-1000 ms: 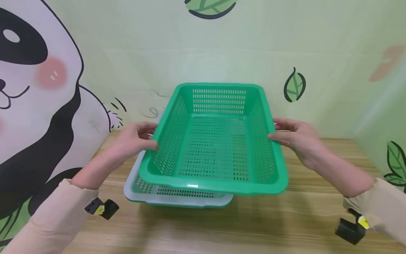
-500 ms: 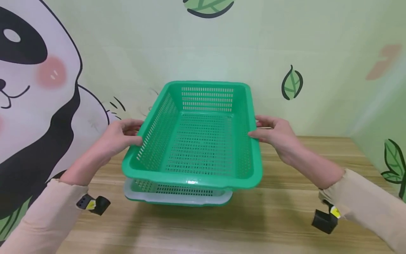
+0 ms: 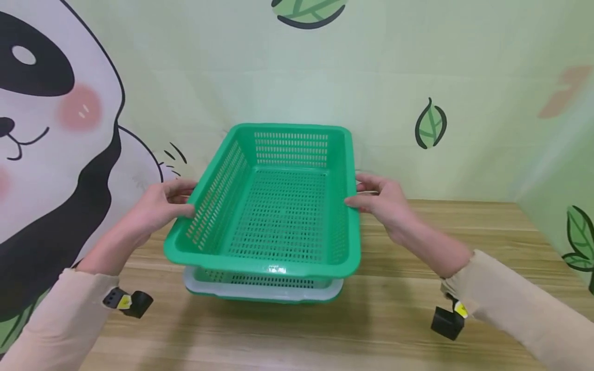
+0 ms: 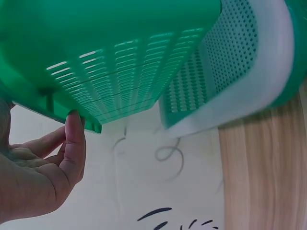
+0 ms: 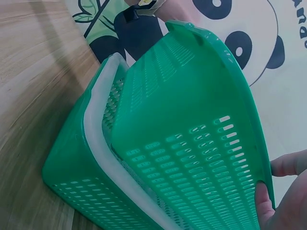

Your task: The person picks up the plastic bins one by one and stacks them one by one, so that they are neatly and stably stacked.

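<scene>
Both hands hold a green plastic basket (image 3: 283, 216) with slotted walls, tilted so its inside faces me. My left hand (image 3: 160, 206) pinches the rim of its left side, thumb on top and fingers beneath. On the opposite side my right hand (image 3: 382, 203) pinches the other rim the same way. Below the green basket stands a white-rimmed basket (image 3: 264, 292) with green outer walls, mostly hidden in the head view. In the right wrist view, the green basket's lower part hangs just over or inside the white rim (image 5: 98, 139); whether they touch I cannot tell.
A wood-grain table (image 3: 464, 288) carries the lower basket. Behind it rises a pale green wall cloth (image 3: 371, 72) printed with leaves and a large panda (image 3: 46, 144) on the left. A small black camera sits on each sleeve cuff (image 3: 473, 278).
Both hands have carried the green basket to the left, from partly beside the white-rimmed basket to over it. The hands keep their hold on its rims; the lower basket stays put.
</scene>
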The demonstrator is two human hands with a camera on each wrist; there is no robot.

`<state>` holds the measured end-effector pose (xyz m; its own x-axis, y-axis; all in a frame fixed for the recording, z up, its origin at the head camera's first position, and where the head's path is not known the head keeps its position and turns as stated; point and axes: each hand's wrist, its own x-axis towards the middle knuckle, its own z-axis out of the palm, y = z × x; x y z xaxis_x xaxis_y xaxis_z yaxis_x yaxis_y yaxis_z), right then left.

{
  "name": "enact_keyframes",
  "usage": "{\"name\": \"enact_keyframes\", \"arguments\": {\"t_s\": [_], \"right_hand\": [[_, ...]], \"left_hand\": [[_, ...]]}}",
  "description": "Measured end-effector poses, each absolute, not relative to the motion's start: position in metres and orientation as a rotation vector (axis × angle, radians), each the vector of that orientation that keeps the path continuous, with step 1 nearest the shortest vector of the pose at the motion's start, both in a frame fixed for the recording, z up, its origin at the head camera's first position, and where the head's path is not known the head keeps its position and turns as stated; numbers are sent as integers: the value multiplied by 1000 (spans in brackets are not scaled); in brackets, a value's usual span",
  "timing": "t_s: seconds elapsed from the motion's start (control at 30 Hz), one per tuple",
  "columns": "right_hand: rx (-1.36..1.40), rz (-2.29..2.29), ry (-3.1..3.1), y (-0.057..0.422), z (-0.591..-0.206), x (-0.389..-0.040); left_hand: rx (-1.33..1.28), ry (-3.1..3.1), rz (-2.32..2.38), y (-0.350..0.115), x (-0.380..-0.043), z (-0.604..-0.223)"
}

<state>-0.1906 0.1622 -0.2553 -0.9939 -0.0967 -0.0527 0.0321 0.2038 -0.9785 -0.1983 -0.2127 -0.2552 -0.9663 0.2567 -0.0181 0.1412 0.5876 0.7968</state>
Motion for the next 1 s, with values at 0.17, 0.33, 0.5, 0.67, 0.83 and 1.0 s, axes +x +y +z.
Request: {"name": "enact_keyframes", "arguments": {"t_s": [0.17,0.33,0.5,0.67,0.83,1.0], "right_hand": [[-66,-1952,2341,157,-268,-195],[-37,-1960,2313,154,-280,-197],[-16,-1981,2303,152,-289,-197],[-22,-2000,2302,150,-297,-198],[-26,-2010,2280,149,-305,-199],[-24,-2018,2259,148,-312,-202]], "left_hand": [[317,2693,1305,-218,-199,-263],[348,2702,1312,-221,-199,-270],[360,2695,1324,-223,-201,-279],[365,2690,1333,-225,-204,-288],[406,2677,1337,-227,-207,-297],[449,2694,1341,-229,-208,-303]]}}
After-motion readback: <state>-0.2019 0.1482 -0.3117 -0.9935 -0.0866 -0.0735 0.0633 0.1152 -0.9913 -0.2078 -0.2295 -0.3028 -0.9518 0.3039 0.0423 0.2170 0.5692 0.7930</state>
